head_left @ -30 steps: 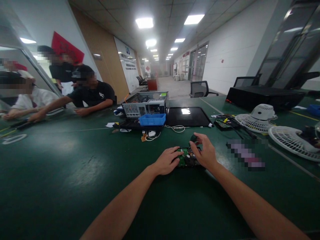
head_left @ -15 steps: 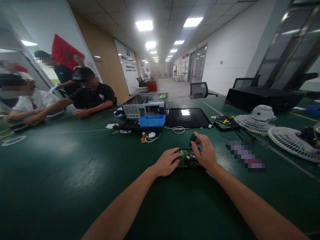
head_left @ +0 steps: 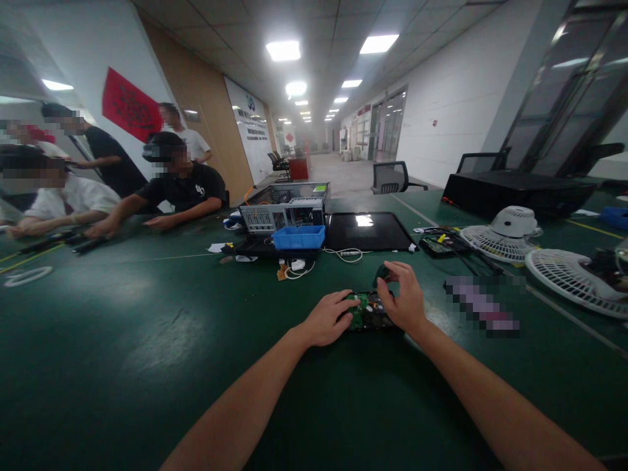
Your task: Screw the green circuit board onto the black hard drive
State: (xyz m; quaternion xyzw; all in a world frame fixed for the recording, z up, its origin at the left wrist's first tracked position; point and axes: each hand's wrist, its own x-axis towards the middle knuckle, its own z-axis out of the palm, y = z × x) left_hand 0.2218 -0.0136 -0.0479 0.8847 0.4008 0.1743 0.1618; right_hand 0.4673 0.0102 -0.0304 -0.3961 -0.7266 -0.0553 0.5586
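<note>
The left hand is lying with fingers spread over the opened device, hiding its left end on the green surface. The right hand is pinching a dark piece, partly covered by fingers. The wall sign is showing lettering too small to read.

Lamps are glowing down a long room.
From afar I'm seeing a white wall lining the right, panelling lining the left, grey floor stretching between, a chair standing beyond the green table.
</note>
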